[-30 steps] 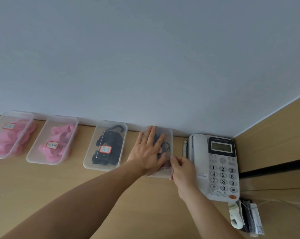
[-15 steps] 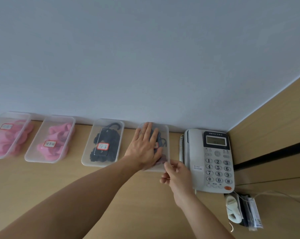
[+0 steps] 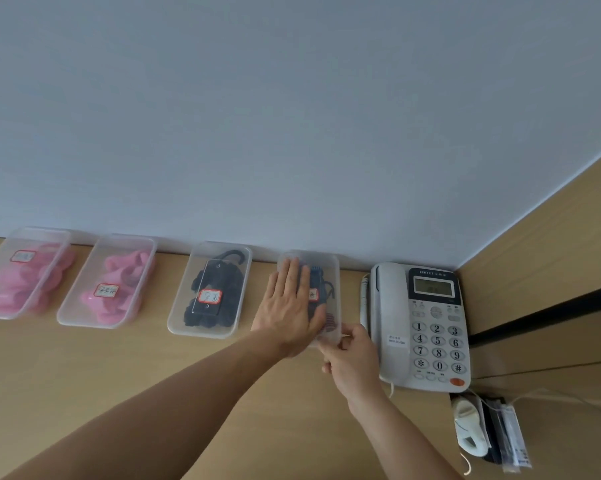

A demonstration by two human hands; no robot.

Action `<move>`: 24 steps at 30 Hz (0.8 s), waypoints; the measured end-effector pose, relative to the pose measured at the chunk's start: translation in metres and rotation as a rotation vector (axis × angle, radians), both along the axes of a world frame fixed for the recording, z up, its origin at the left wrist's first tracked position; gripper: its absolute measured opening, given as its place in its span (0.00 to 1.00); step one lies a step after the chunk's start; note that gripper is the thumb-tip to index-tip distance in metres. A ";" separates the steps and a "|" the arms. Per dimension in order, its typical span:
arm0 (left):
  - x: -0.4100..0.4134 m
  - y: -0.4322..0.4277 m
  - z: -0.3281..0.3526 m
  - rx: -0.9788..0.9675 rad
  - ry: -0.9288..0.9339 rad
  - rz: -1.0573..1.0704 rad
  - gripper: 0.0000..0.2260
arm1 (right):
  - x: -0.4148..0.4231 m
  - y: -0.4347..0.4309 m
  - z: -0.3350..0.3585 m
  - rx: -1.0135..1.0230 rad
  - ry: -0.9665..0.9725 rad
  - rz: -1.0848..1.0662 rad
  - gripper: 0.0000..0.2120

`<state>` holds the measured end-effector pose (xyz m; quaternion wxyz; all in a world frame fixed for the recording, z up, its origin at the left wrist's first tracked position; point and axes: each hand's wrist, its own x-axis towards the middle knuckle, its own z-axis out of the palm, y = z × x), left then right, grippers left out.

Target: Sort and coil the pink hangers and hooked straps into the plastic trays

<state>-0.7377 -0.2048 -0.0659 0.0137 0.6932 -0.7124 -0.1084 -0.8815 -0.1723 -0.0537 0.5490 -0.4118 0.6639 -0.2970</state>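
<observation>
On rightmost tray: L fingers flat

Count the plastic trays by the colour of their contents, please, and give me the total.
Pink contents: 2 (first tray, second tray)
Black contents: 2 (third tray, fourth tray)
Total: 4 trays

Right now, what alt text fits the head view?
The left hand presses flat on the rightmost tray while the right hand pinches its near corner. Left of it sit a tray of black straps and two trays of pink hangers; a desk phone stands right.
</observation>
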 end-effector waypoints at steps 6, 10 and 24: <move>0.003 -0.002 -0.005 0.025 -0.007 -0.033 0.37 | -0.003 -0.045 0.003 -0.145 0.333 0.149 0.09; 0.002 -0.002 -0.004 -0.013 0.031 -0.008 0.33 | -0.001 -0.052 -0.005 -0.191 0.346 0.163 0.05; 0.010 0.000 0.017 0.067 0.028 -0.006 0.30 | -0.001 -0.043 -0.006 -0.123 0.364 0.204 0.14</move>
